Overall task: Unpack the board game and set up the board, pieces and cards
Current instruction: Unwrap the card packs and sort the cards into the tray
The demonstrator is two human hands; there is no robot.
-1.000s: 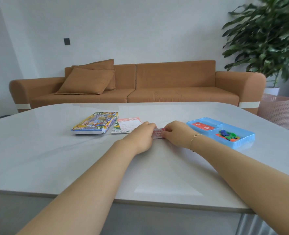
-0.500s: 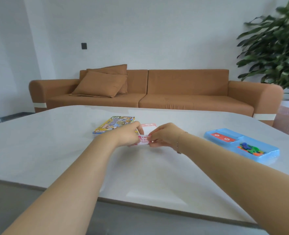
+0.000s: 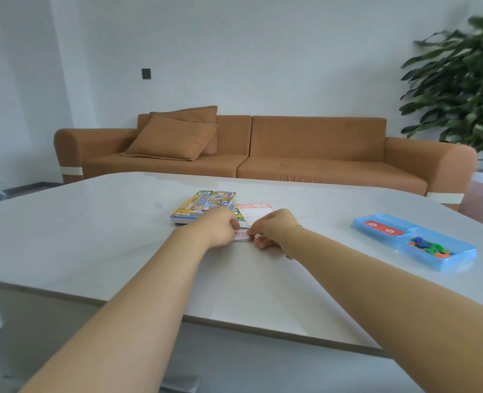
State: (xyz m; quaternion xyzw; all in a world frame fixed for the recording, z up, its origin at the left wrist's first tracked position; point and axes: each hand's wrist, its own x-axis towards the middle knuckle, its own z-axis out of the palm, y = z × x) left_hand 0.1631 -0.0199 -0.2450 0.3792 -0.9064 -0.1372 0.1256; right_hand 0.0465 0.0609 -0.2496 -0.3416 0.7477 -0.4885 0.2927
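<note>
Both hands are meeting at a small stack of pink cards lying on the white table, just in front of the colourful game box and the red-and-white sheet beside it. The left hand is pinching the left end of the stack with curled fingers; the right hand is pinching the right end, its fingertips closing over the top edge and the thumb tucking beneath. The long axis of the stack is running left to right, directly between the two hands, so each hand is standing equally near its own end. The stack is sitting low, touching or nearly touching the tabletop; which of the two cannot be told.

The blue tray is lying well apart to the right, holding red cards in one compartment and coloured playing pieces in another. Judgement: any return to the tray is falling to the right hand, which is nearer.
</note>
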